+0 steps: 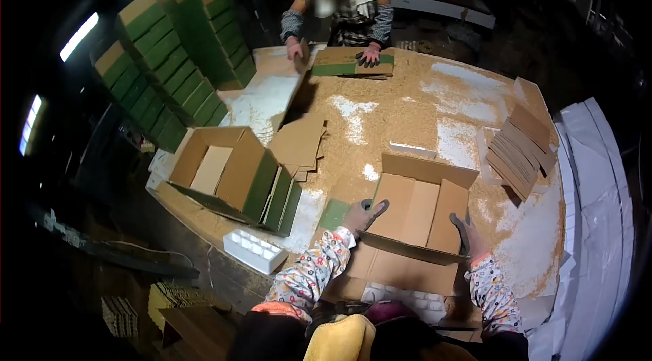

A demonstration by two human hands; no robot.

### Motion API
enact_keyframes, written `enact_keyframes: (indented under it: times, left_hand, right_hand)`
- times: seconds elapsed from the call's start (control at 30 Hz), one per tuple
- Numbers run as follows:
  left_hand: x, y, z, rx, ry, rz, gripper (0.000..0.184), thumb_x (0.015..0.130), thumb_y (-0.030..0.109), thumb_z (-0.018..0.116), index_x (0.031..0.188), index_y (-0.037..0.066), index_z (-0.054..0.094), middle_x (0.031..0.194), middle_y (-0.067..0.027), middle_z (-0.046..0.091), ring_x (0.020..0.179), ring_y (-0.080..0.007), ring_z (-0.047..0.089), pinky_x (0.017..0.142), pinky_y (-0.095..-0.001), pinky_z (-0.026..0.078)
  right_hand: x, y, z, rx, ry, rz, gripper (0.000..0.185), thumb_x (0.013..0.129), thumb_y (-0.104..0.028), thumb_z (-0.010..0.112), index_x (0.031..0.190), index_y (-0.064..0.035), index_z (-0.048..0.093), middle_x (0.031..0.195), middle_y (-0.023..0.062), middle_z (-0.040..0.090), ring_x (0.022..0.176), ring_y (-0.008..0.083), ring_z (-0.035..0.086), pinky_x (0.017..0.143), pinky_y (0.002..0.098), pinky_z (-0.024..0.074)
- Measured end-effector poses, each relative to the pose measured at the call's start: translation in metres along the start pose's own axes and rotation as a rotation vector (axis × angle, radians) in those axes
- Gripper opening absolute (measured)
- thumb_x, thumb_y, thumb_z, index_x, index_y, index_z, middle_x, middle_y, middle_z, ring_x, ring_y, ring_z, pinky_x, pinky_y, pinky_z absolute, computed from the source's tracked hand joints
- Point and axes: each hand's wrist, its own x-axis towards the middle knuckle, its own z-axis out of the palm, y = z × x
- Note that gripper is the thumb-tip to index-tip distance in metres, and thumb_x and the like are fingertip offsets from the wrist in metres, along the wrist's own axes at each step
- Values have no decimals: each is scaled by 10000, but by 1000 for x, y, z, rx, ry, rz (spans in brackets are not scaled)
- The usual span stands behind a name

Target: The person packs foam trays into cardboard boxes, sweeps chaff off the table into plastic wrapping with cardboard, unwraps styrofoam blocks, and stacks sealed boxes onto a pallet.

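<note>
An open cardboard box (443, 172) stands upright in front of me, with its inner bottom panels showing. My left hand (365, 216) grips its left wall near the front corner, the thumb over the top edge. On the opposite side my right hand (468, 233) holds the right wall, its fingers partly hidden. Both hands wear dark-palmed gloves below flowered sleeves. Beneath the box's near side lies a flat cardboard sheet (407, 269). A white tray with rounded cells (422, 301) sits close to my body, partly covered.
At the left stand an open green-sided box (252, 188), a white tray (255, 251) and tall stacks of green boxes (159, 55). Cardboard pieces (519, 150) lie at the right. Across the sawdust-covered table (401, 106), a co-worker (346, 1) rests a gloved hand on flattened boxes (339, 62).
</note>
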Motion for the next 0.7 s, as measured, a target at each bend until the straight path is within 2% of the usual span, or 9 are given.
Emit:
enact_keyframes:
  times: [0.03, 0.13, 0.2, 0.27, 0.3, 0.37, 0.43, 0.53, 0.7]
  left_hand:
    - [-10, -9, -10, 172, 109, 326, 521, 785, 366, 639, 1103, -36, 541, 849, -148, 644, 749, -257, 627, 678, -344, 488]
    - [-49, -23, -59, -1062, -34, 101, 474, 792, 199, 623, 1207, 15, 485, 1086, -196, 554, 1011, -277, 553, 836, -346, 443]
    - [-148, 16, -161, -19, 599, 694, 601, 782, 169, 607, 1300, -1, 354, 1204, -209, 466, 1116, -308, 478, 909, -358, 400]
    - [-170, -26, -255, 365, 1206, 992, 642, 817, 251, 571, 1323, -10, 274, 1283, -213, 362, 1137, -335, 444, 956, -378, 362]
    - [-178, -39, -294, 175, 1479, 874, 539, 881, 250, 479, 1311, -10, 283, 1280, -186, 371, 1152, -300, 434, 979, -362, 344]
    - [-158, -128, -375, -758, 1423, 678, 399, 939, 268, 358, 1213, -19, 401, 1146, -134, 479, 1008, -230, 497, 946, -335, 364]
    - [-114, -196, -393, -942, 1329, 406, 389, 964, 298, 314, 1085, -18, 504, 1001, -96, 558, 875, -178, 526, 868, -301, 398]
    - [-73, -205, -383, -938, 1357, 326, 378, 950, 318, 360, 979, -6, 552, 910, -90, 582, 785, -192, 511, 735, -277, 416]
    - [-79, -252, -370, -776, 1367, 131, 432, 957, 324, 331, 1099, -55, 481, 1125, -158, 516, 1034, -248, 485, 941, -333, 366]
  right_hand:
    - [-6, 16, 3, 230, 22, 86, 470, 862, -305, 544, 1219, -18, 443, 1100, 99, 566, 1002, 215, 542, 847, 327, 446]
    - [-18, 6, 57, 582, -35, 196, 469, 864, -300, 514, 1242, -32, 441, 1186, 118, 522, 1067, 242, 512, 917, 367, 419]
    - [-20, -3, 99, 654, -69, 187, 484, 869, -305, 495, 1260, -28, 428, 1221, 133, 503, 1100, 260, 493, 952, 382, 401]
    - [-6, 16, 109, 527, -101, -32, 490, 871, -311, 495, 1263, -27, 421, 1232, 132, 494, 1124, 256, 475, 966, 378, 388]
    - [3, 6, 132, 747, -77, 62, 455, 884, -298, 485, 1244, -24, 438, 1231, 126, 493, 1127, 241, 468, 971, 366, 382]
    - [0, -13, 199, 346, -13, -261, 407, 896, -270, 475, 1211, -12, 462, 1205, 104, 510, 1101, 207, 482, 959, 348, 391]
    - [11, -24, 250, 235, -29, -378, 387, 897, -260, 473, 1190, -8, 479, 1182, 92, 526, 1088, 189, 494, 953, 331, 392]
    - [-3, -89, 410, 525, -182, -50, 373, 887, -276, 486, 1161, -24, 507, 1127, 85, 551, 1049, 175, 521, 930, 319, 404]
    - [66, -18, 506, 253, -261, 8, 543, 776, -309, 652, 1186, -32, 429, 1074, 104, 528, 975, 194, 476, 833, 335, 403]
